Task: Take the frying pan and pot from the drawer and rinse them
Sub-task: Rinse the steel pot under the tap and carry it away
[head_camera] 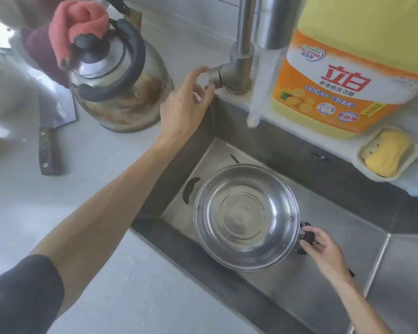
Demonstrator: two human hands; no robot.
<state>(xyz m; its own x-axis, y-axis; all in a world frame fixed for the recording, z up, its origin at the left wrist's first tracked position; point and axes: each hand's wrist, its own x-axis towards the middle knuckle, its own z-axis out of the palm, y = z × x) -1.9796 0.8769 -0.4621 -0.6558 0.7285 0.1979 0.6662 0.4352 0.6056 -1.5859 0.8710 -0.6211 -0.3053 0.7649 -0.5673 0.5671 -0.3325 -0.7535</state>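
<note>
Head view shows us at the sink [343,237] with the pot [246,216] held low inside the basin. Our right hand [323,249] has its grip closed round the pot's black side handle, while our left hand [186,102] reaches up to the tap lever [214,74], thumb and fingers pinching it. Water already seems to be falling from the spout [270,25] in a pale stream that ends near the back wall of the basin, behind the pot's rim.

To do this step well, we judge that we should shift the pot back and under the stream, tilt it slightly so the water sweeps round the inner wall, and keep the lever at a moderate flow to avoid splashing the counter [22,201]. One hand on one handle gives little leverage once the pot fills, so we would bring the left hand down to the opposite handle before swirling and tipping out. The frying pan is not clearly seen; a dark strip beneath the pot may belong to it, but we cannot tell.

Around us, a stained kettle [121,92] with a pink cloth [77,27] on its handle stands just beside the left forearm's path, and a cleaver [51,131] lies further left. A large yellow detergent jug [348,80] and a soap dish [387,154] sit on the ledge behind the basin, close to the spout.
</note>
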